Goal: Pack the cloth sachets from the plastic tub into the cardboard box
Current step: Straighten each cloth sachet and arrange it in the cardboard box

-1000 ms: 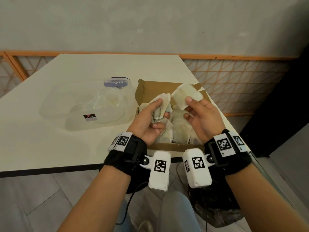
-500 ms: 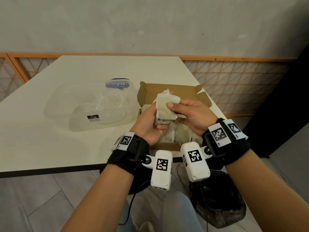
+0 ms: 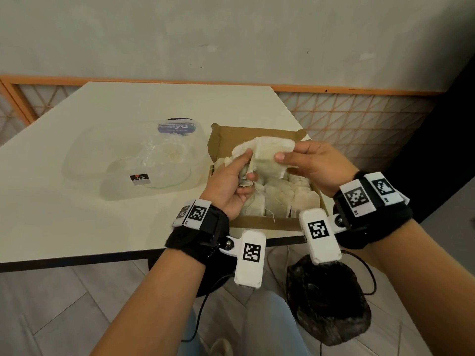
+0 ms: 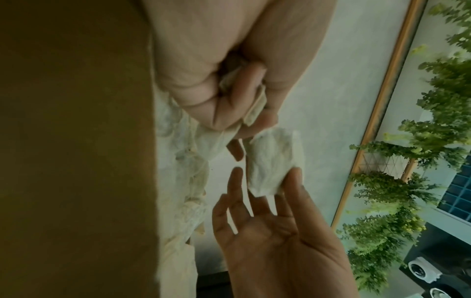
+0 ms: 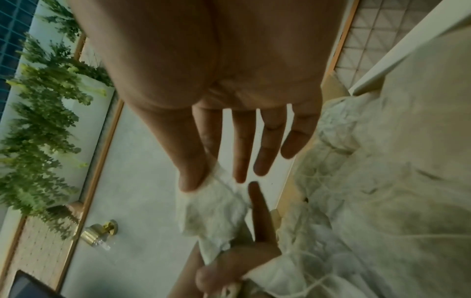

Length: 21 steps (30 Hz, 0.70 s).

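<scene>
An open cardboard box point(image 3: 257, 223) sits at the table's near right corner with several cream cloth sachets point(image 3: 280, 196) lying inside. Above it, my left hand point(image 3: 246, 165) grips a crumpled sachet point(image 4: 254, 104) in its curled fingers. My right hand point(image 3: 285, 160) pinches another sachet point(image 3: 272, 154) between thumb and forefinger, held flat right beside the left hand. The right wrist view shows that sachet point(image 5: 214, 205) under the thumb, the other fingers straight. The clear plastic tub point(image 3: 84, 160) stands left of the box; I cannot tell what it holds.
The tub's clear lid point(image 3: 154, 186) with a small dark label leans at its front. The white table point(image 3: 77, 227) ends just before my wrists. A dark bag point(image 3: 329, 301) and cables lie on the floor below. An orange-framed lattice railing point(image 3: 359, 111) runs behind.
One second ago my hands were apart, each holding a sachet. They came together over the box, and now the right hand holds its sachet spread flat against the left hand's bundle.
</scene>
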Each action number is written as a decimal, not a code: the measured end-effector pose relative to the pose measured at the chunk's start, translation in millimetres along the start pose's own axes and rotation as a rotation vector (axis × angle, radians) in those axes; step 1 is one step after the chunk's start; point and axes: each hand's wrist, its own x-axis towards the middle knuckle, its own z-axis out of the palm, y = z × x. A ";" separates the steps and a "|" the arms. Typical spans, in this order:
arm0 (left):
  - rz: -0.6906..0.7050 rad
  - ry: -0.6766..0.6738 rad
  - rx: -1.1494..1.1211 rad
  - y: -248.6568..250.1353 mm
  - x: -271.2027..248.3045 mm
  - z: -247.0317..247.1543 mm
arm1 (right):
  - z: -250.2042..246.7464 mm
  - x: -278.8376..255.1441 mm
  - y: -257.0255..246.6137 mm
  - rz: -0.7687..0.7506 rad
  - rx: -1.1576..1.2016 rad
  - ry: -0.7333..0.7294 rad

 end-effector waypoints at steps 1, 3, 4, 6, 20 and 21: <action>-0.013 0.004 0.020 -0.2 -0.3 0.6 | 3.2 0.2 0.6 -0.002 -0.031 -0.047; -0.024 0.004 0.037 -0.7 -1.3 1.7 | 9.3 2.2 1.3 -0.026 -0.122 -0.075; -0.019 0.003 0.030 -0.9 -1.4 1.9 | 10.5 3.5 2.1 -0.034 -0.148 -0.059; 0.005 0.012 -0.002 -0.9 -0.9 1.1 | 8.3 6.6 6.9 -0.040 -0.129 -0.001; 0.073 -0.036 0.065 -3.0 -1.7 -0.5 | -1.3 0.6 11.5 -0.053 -0.124 0.068; 0.084 -0.013 0.089 -3.6 -1.4 -0.5 | -0.8 1.4 11.1 -0.054 -0.162 0.072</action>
